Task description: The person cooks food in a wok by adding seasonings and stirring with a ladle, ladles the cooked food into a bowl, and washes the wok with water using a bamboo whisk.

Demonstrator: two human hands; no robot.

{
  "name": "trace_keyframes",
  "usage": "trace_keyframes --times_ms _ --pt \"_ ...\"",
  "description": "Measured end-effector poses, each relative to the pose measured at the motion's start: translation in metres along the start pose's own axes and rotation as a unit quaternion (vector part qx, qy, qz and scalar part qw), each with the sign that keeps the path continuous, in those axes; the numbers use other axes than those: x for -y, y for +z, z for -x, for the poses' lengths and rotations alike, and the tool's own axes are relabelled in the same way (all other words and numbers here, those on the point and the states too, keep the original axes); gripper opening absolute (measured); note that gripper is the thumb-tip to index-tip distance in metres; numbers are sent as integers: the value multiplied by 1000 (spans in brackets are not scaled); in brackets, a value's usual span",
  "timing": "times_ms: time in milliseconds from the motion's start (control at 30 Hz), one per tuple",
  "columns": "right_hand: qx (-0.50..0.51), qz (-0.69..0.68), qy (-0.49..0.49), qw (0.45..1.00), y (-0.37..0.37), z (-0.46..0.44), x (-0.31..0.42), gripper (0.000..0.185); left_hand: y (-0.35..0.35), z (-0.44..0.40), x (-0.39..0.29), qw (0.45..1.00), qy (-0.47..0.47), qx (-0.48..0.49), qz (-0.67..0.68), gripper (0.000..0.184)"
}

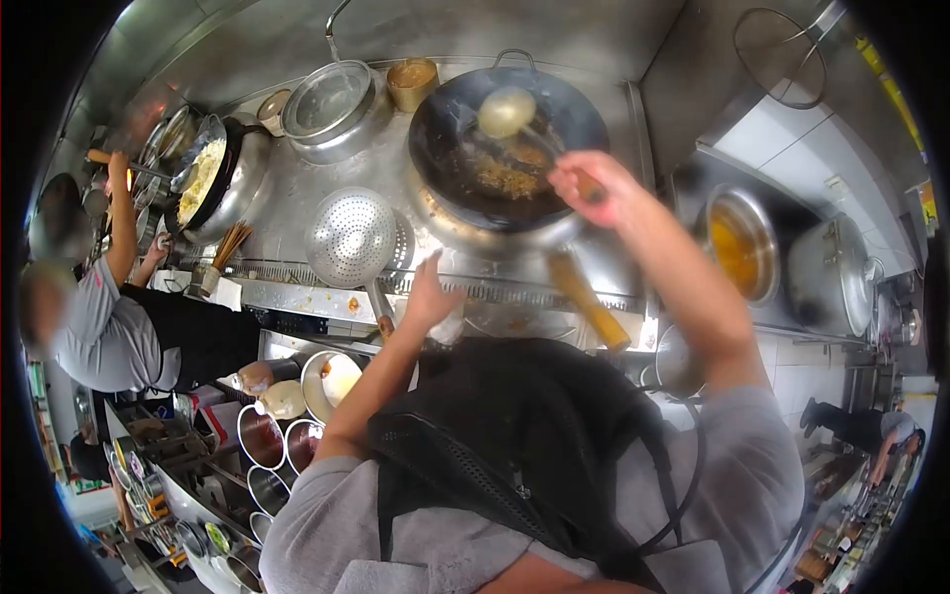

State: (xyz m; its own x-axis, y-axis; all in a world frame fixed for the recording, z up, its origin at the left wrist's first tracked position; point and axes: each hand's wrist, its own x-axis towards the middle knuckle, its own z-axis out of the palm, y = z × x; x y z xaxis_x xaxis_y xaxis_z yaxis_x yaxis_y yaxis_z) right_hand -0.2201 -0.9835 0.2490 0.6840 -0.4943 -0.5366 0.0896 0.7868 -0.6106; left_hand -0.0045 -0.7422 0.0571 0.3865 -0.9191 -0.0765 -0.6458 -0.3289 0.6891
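- Your wok point(435, 148) sits over the stove at 12 o'clock in your view; the places below are read from the wok's middle, with 12 at its far side.
- Your right hand point(599, 188) is at 4 o'clock by the rim, closed round the handle of the ladle point(507, 112); the bowl of the ladle is just toward 12 inside the wok. I can't tell whether it holds anything or touches the metal.
- The brown chopped food point(510, 180) lies in the wok toward 6 o'clock, a small loose heap in a thin dark film.
- Done, as far as you can judge from this: the food is in the wok and seems well coloured, so the cooking looks well under way.
- Left, by the same judgement: the food has not been dished out; I can make out no portion of it set aside on the counter point(287, 178).
- Your left hand point(432, 297) is at 7 o'clock over the counter's front edge, fingers spread and apparently gripping nothing. A white cloth point(450, 327) is just beside it; contact is unclear.
- The perforated skimmer point(352, 236) rests at 8 o'clock, seemingly not in use.
- A pot of orange liquid point(737, 243) stands at 4 o'clock, well apart from the wok.
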Motion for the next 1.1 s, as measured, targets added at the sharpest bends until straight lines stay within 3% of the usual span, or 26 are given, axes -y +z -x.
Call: trace_keyframes --times_ms 100,167,200,267,300,367,400,467,533,567,633,667,700,733,767,800,867,967,1033,1100 --pt "-26 184 -53 981 -43 47 -14 31 -5 -31 -74 983 166 -77 31 62" --pt "-90 372 -63 922 -61 75 -34 57 10 -49 -106 965 249 -81 13 55" --pt "-119 462 -69 876 -71 88 -44 70 23 -50 -112 965 251 -78 -18 53" --pt "-124 666 -296 674 -156 68 -96 91 46 -56 -115 961 255 -74 -81 50" --pt "-165 611 -134 763 -152 79 -105 89 50 -52 -116 959 258 -96 -62 52" --pt "-190 620 -240 722 -202 69 -156 86 46 -39 -103 967 220 -128 35 54" --pt "-199 600 -214 745 -212 72 -170 85 39 -30 -90 966 197 -145 82 55" --pt "-215 559 -163 784 -222 68 -187 82 17 -3 -37 969 95 -224 -38 60" --pt "-183 528 -205 804 -234 48 -194 78 4 27 45 963 -97 -226 -112 66" --pt "-168 508 -209 818 -225 42 -187 76 -3 42 76 952 -248 -144 -110 71" --pt "-131 464 -200 853 -167 31 -156 73 0 57 120 941 -327 -77 -27 56" --pt "-66 349 -199 913 -135 12 -144 72 1 64 142 929 -368 -44 9 49" --pt "3 226 -197 954 -98 -11 -131 72 -1 69 145 928 -334 -4 163 26" --pt "-58 272 -170 945 -44 -31 -113 71 5 70 137 839 -375 -47 392 23" --pt "-6 203 -155 967 -11 -59 -101 68 4 65 134 790 -410 -44 453 20" --pt "14 172 -135 976 20 -94 -91 64 10 62 162 758 -353 23 548 22" --pt "18 173 -111 979 74 -164 -77 60 -16 58 109 657 -380 3 651 32" --pt "2 273 -127 953 139 -273 -77 76 -34 56 96 674 -369 -20 640 50" --pt "-13 384 -191 903 173 -334 -92 74 -50 59 103 720 -357 4 595 49" --pt "-72 461 -195 862 210 -365 -99 68 -62 66 113 747 -359 -4 560 45"
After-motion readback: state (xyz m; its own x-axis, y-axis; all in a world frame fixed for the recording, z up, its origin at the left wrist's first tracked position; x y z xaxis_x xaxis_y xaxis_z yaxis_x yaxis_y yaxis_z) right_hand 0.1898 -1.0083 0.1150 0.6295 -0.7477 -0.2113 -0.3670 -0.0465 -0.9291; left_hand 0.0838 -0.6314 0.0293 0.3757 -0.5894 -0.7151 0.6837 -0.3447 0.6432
